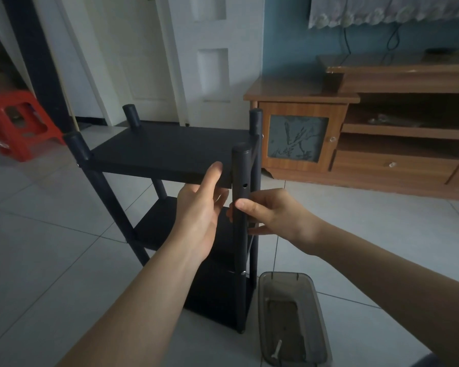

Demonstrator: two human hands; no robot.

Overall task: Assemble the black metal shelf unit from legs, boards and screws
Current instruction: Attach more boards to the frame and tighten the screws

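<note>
The black shelf unit stands upright on the tiled floor, with its top board [170, 152] and two lower boards between four black legs. My left hand [200, 207] grips the top board's near edge, thumb on top and fingers under it. My right hand [270, 215] holds the near right leg [240, 168] just below an empty screw hole [245, 185], thumb across the leg's front. A silver screw head [243, 273] shows lower on that leg.
A grey translucent tray [316, 313] lies on the floor at the unit's right foot, with one screw [277, 349] in it. A wooden TV cabinet [355, 139] stands behind on the right. A red plastic stool [19, 123] is at far left, white doors behind.
</note>
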